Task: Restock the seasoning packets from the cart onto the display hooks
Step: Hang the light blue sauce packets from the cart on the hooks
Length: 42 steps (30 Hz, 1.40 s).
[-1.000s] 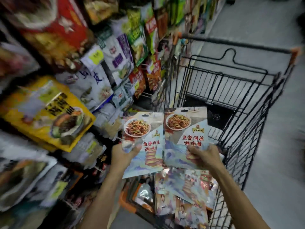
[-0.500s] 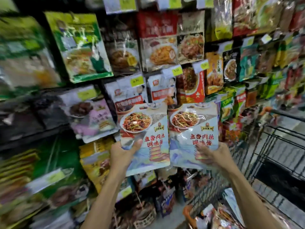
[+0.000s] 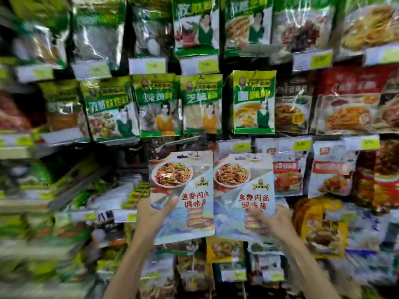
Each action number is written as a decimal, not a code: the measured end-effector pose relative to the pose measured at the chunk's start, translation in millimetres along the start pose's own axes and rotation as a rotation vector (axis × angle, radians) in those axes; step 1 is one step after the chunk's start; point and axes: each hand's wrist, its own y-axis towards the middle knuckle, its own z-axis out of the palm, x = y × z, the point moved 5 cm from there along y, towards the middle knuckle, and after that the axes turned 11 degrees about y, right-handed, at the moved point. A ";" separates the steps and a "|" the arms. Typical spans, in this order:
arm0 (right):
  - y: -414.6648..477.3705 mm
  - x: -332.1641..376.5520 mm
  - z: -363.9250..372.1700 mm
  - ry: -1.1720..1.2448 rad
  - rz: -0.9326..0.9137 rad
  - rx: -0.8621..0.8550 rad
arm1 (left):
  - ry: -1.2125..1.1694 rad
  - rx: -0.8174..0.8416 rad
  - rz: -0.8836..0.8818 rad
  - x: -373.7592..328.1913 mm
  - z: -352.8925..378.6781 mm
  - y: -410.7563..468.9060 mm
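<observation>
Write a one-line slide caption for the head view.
Left hand grips one seasoning packet, right hand a matching packet, side by side below the green hanging packets.

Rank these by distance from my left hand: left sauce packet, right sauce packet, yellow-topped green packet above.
1. left sauce packet, gripped in the left hand.
2. right sauce packet, alongside, rightward.
3. yellow-topped green packet, hanging up-right.
</observation>
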 end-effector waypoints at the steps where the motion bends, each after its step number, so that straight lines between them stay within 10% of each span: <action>1: 4.9 -6.6 11.6 -0.002 0.011 0.029 | 0.017 -0.016 -0.008 3.2 -10.5 2.1; 16: 86.5 -60.4 127.3 0.083 0.049 0.075 | 0.005 -0.113 -0.079 59.1 -93.6 74.4; 42: 124.6 -68.0 132.0 -0.090 0.043 -0.004 | -0.075 0.090 -0.138 72.2 -34.6 97.2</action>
